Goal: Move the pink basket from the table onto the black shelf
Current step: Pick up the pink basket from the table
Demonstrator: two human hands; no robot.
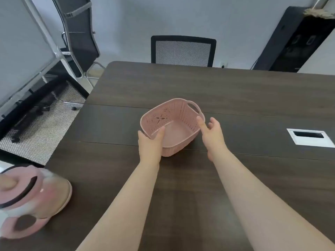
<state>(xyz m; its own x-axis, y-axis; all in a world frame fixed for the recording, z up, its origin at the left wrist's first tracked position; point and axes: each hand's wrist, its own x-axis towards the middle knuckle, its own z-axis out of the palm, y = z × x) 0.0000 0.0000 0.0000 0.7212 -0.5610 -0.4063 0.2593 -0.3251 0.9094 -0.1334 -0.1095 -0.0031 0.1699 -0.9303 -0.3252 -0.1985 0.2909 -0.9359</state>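
Note:
A pink perforated basket (178, 122) with a loop handle on its far right side sits near the middle of the dark wooden table (235, 98). My left hand (151, 144) grips the basket's near left rim, thumb inside and fingers outside. Beside the basket's right rim is my right hand (211, 134), fingers spread; one fingertip is at the rim, with nothing held. The black shelf (293, 40) stands against the wall at the far right, past the table.
A pink rounded appliance (27, 200) rests on the table's near left corner. A white cable port (310, 137) is set into the table at right. One black mesh chair (183, 50) stands behind the table, another chair (79, 33) at far left.

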